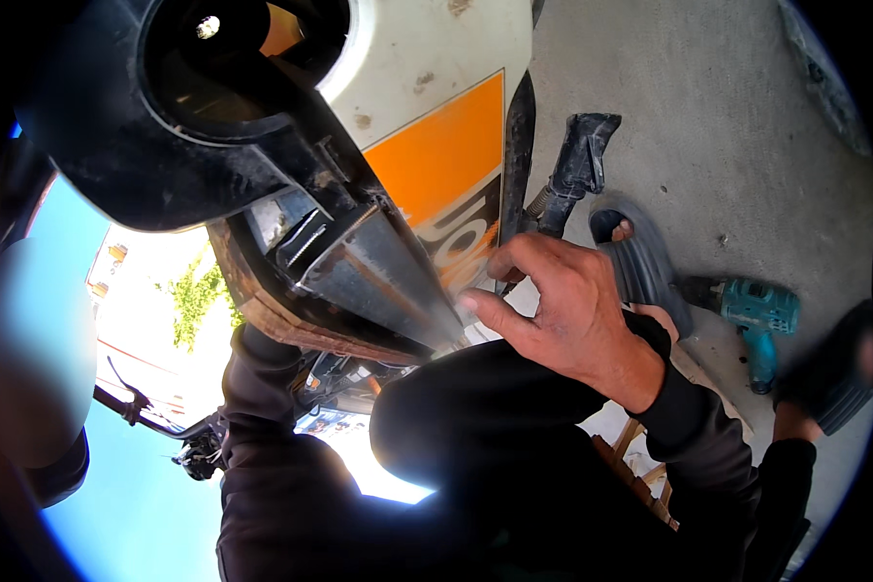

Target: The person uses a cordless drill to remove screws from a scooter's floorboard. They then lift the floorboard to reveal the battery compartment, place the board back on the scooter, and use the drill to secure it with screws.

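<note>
My right hand hovers just beside a vehicle's side panel, white with an orange patch. Its thumb and index finger are spread apart, the other fingers are curled, and I see nothing between them. Left of the panel lie a large black plastic housing with a round opening and a dusty grey channel-shaped part. My left sleeve reaches up behind the brown, worn edge of this assembly, which hides my left hand. What that hand touches cannot be seen.
A black rubber-covered peg with a spring juts out right of the panel. On the concrete floor lies a teal cordless drill between two sandalled feet, one in a grey sandal. Slatted wood shows below my right forearm; a handlebar is at left.
</note>
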The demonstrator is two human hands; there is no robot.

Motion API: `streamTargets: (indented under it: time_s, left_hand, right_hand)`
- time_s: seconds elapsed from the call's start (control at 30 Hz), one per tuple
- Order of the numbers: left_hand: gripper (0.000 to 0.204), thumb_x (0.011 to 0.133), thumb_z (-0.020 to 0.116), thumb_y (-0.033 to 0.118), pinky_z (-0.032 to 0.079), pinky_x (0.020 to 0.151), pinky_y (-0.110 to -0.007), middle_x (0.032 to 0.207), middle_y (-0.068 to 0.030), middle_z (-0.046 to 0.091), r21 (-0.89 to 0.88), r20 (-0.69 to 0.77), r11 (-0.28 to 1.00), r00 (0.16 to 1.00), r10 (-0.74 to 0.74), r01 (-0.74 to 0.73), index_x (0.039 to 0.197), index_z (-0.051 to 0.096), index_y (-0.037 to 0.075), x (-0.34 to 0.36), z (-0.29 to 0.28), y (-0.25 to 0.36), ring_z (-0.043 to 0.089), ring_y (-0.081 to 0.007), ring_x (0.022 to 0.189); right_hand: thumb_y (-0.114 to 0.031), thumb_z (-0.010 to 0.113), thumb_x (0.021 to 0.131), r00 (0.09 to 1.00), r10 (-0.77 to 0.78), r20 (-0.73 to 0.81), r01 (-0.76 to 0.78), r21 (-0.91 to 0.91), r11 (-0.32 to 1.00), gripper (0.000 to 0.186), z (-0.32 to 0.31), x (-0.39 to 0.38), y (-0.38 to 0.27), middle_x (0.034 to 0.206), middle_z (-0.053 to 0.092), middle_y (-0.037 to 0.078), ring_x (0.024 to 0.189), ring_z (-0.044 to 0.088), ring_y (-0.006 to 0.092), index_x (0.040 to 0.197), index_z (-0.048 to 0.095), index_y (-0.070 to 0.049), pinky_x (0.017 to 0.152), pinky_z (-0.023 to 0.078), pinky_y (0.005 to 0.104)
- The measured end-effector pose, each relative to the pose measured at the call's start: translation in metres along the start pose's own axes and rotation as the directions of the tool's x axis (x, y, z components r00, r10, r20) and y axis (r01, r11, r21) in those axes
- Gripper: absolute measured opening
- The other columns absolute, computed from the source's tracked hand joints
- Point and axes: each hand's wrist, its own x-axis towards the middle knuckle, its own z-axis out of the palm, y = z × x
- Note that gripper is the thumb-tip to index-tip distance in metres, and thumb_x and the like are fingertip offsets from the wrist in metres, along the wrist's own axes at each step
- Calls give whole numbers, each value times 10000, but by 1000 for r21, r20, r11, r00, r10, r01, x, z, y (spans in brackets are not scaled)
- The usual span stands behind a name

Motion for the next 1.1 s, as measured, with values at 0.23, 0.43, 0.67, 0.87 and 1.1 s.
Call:
streamTargets:
  time_s: [0.23,0.43,0.67,0.87,1.1]
  left_hand:
    - [616,1112,350,459,431,1104,-363,1408,-150,553,22,-42,999,999,27,-26,1495,423,-17,-5,4,-9,553,-259,1270]
    - [608,1115,345,448,429,1104,-361,1402,-154,557,148,-107,977,980,167,-150,1493,427,-21,11,13,-25,553,-261,1269]
    - [665,1113,329,463,363,1145,-372,1464,-194,509,-114,-269,993,963,-9,-23,1522,381,-59,27,39,7,496,-287,1332]
    - [727,1075,421,463,269,1212,-437,1547,-308,418,188,-337,975,925,176,-117,1516,366,-112,25,45,11,380,-427,1452]
    - [694,1032,513,483,290,1201,-479,1523,-310,432,250,-471,960,850,237,-130,1454,467,-65,22,46,10,376,-442,1443]
  right_hand:
    - [-172,801,875,988,153,36,-150,-86,985,243,6,-6,7,757,691,108,666,700,211,828,627,-9,595,530,317]
    - [-182,776,917,965,262,15,-261,-53,964,240,7,-10,-3,771,715,100,676,702,183,857,644,10,631,534,302]
    - [-186,727,970,987,161,-29,-163,-138,977,239,8,-11,-32,785,718,75,692,678,132,921,641,31,654,532,293]
    - [-285,553,1075,959,192,-208,-188,38,981,310,15,-2,-74,879,704,102,771,681,163,1074,625,17,702,521,295]
    - [-367,562,1059,946,-84,-315,-3,-265,964,515,34,2,-139,1000,710,109,872,684,167,1409,539,10,780,521,289]
